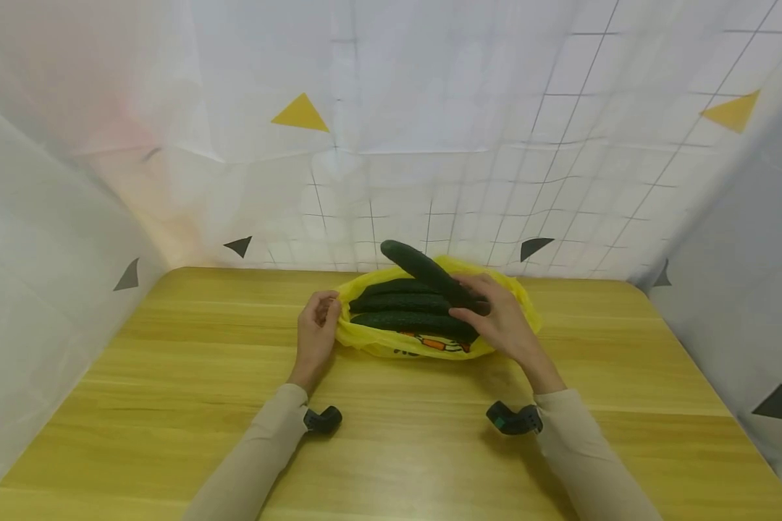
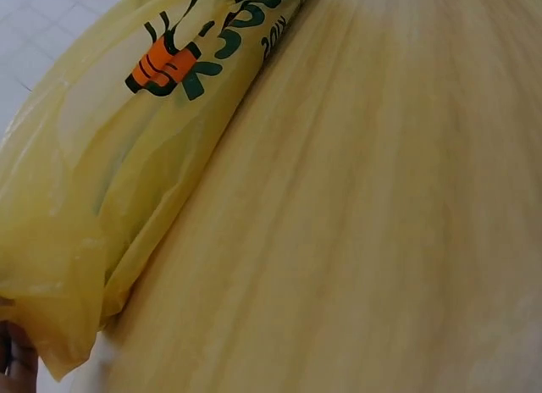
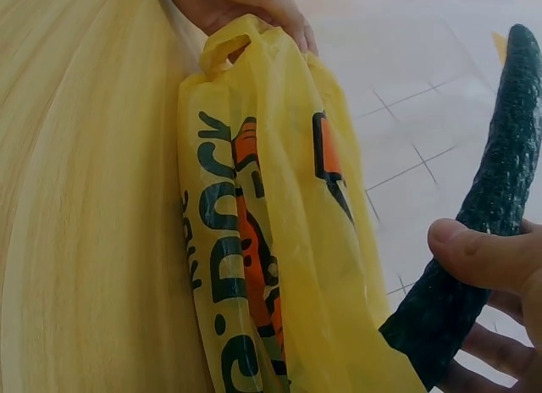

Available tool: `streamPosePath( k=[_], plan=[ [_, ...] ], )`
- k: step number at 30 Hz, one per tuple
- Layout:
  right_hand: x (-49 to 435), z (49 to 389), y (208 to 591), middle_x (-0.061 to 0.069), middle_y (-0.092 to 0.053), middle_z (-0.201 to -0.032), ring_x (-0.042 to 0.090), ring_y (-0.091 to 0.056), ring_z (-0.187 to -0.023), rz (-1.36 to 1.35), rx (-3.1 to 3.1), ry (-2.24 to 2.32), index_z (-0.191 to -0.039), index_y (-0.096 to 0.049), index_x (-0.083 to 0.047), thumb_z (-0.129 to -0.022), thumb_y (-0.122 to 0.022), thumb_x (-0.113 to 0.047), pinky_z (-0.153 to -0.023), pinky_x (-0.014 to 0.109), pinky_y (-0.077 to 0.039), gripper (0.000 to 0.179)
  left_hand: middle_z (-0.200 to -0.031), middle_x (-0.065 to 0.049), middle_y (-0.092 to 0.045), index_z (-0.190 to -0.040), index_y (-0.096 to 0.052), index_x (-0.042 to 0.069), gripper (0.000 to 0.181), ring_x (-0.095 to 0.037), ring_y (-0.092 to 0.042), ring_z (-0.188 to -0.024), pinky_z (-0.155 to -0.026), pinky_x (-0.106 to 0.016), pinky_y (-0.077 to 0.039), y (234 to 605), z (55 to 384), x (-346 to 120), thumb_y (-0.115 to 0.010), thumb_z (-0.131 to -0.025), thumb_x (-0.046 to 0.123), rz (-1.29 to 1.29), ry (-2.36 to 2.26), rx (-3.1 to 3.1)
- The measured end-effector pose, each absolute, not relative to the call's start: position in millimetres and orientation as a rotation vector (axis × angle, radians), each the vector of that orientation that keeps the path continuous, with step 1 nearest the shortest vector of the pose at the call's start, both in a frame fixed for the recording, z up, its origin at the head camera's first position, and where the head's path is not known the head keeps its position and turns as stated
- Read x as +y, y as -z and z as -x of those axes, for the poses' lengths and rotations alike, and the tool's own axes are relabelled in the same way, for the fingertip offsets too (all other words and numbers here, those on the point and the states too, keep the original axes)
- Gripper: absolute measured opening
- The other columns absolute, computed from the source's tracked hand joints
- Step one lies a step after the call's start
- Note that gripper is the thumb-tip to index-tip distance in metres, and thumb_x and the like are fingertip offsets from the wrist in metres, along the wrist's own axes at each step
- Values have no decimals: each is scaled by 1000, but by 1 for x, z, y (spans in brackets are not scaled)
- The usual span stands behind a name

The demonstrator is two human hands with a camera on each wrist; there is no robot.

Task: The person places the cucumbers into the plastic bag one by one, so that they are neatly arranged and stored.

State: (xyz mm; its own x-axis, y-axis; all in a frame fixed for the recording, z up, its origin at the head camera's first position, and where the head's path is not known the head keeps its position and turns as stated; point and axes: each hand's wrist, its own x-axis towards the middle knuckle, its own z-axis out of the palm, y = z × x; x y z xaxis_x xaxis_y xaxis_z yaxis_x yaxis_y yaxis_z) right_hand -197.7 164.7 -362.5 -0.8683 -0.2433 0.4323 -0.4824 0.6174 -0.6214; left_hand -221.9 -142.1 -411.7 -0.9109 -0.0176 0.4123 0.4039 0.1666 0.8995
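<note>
A yellow plastic bag (image 1: 378, 340) with printed lettering lies on the table, its mouth spread upward. Inside it several dark green cucumbers (image 1: 397, 302) lie side by side. My right hand (image 1: 505, 318) grips one more cucumber (image 1: 420, 266) near its lower end and holds it tilted above the others; in the right wrist view the thumb and fingers go round this cucumber (image 3: 500, 156). At the bag's left end my left hand (image 1: 317, 325) pinches the rim with curled fingers. Only a few of its fingertips (image 2: 19, 359) show in the left wrist view.
The bag rests near the back edge of a wooden table (image 1: 391, 449). Behind it hangs a white sheet (image 1: 404, 87) with grid lines and triangles, and more sheeting stands at both sides. A black wrist device (image 1: 322, 420) sits at each cuff.
</note>
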Motion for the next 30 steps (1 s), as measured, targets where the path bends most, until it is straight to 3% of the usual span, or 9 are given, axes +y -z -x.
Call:
streamPosePath(
  k=[13, 22, 30],
  plan=[
    [163, 199, 365, 7, -57, -129, 28, -57, -108, -522, -2659, -1040, -131, -54, -19, -83, -73, -22, -91, 47, -48, 52, -97, -26, -61, -115, -58, -5, 27, -26, -59, -82, -72, -17, -46, 412, 223, -143, -53, -97, 14, 363, 1811, -2111],
    [160, 200, 369, 7, -61, -121, 27, -59, -106, -503, -2658, -1027, -125, -55, -15, -82, -74, -22, -89, 45, -49, 47, -96, -26, -60, -114, -58, -4, 25, -13, -56, -78, -70, -16, -46, 412, 222, -143, -52, -97, 13, 350, 1814, -2098],
    [153, 198, 368, 6, -62, -120, 26, -59, -106, -502, -2705, -922, -123, -57, -15, -83, -74, -23, -87, 45, -49, 44, -98, -30, -59, -115, -57, -8, 27, -20, -57, -80, -70, -16, -46, 412, 222, -142, -52, -97, 12, 352, 1832, -2075]
  ],
)
